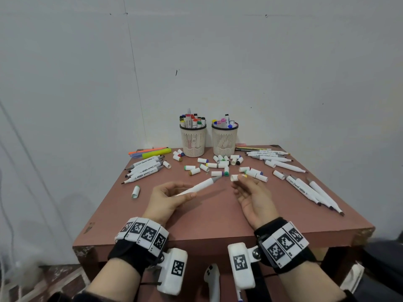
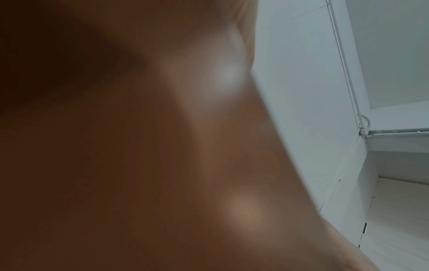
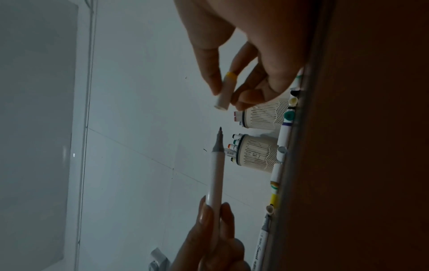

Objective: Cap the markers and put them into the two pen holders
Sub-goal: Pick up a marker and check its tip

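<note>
Table (image 1: 218, 216): matt reddish-brown laminate, chipped and worn rough at the front corners. Two pen holders (image 1: 193, 140) at the table's far edge: cream perforated plastic with dark rims. Marker (image 1: 197, 187) barrel: smooth white plastic, grey tip looked felt. Wrist straps (image 1: 130, 253) near the table's front edge: black cloth.

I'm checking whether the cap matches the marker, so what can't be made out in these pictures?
- Left wrist view: blurred skin fills it; the left hand grip is hidden.
- Marker ink colour: the tip looks grey in both views; too dim to tell.
- Cap fit: only its yellow end shows; the right hand covers part.
- Marker print: too small.
</note>
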The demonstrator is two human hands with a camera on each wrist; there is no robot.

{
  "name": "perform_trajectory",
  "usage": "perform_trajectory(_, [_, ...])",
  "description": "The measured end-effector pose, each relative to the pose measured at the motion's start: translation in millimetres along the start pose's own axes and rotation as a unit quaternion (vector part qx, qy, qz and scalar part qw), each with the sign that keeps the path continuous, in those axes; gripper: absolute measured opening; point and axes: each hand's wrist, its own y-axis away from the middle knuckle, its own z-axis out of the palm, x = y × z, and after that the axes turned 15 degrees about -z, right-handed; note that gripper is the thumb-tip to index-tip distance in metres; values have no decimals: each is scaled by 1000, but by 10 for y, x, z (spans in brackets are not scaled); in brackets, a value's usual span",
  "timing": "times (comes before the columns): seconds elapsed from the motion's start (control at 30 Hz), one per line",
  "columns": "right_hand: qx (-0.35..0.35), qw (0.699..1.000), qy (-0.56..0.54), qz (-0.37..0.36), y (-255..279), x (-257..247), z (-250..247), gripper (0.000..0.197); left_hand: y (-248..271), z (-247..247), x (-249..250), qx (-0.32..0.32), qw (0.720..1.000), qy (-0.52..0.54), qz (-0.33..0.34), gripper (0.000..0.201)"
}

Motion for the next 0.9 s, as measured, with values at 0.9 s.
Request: perform_trajectory(0.9, [-163, 964, 206, -37, 92, 90, -5, 14, 56, 10, 33, -10, 998, -27, -53, 19])
